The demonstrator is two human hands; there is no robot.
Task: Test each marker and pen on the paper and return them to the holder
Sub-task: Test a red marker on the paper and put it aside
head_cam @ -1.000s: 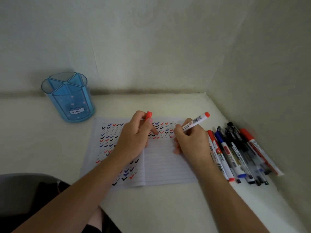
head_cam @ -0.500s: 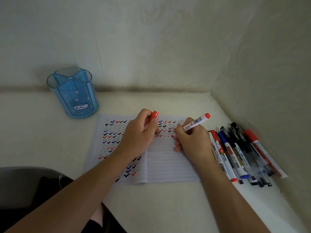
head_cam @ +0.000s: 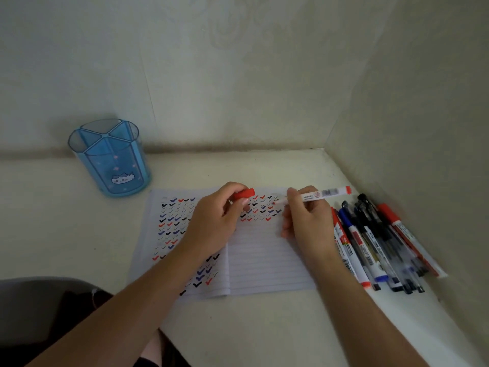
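My right hand (head_cam: 307, 223) grips a white marker with a red end (head_cam: 324, 194), its tip down near the tick marks on the lined paper (head_cam: 262, 258). My left hand (head_cam: 217, 221) rests on the paper and pinches the marker's red cap (head_cam: 246, 194). The paper carries rows of red, blue and black ticks. The blue translucent holder (head_cam: 113, 160), with a cat picture and divided compartments, stands empty at the back left. A pile of several markers and pens (head_cam: 378, 242) lies at the right, beside the wall.
The desk sits in a corner, with walls behind and at the right (head_cam: 412, 128). A dark chair or clothing (head_cam: 39, 313) shows at the lower left below the desk edge.
The marker in my right hand has lowered to lie flatter, tip staying at the ticks. My left hand keeps the cap. The view shifted slightly.
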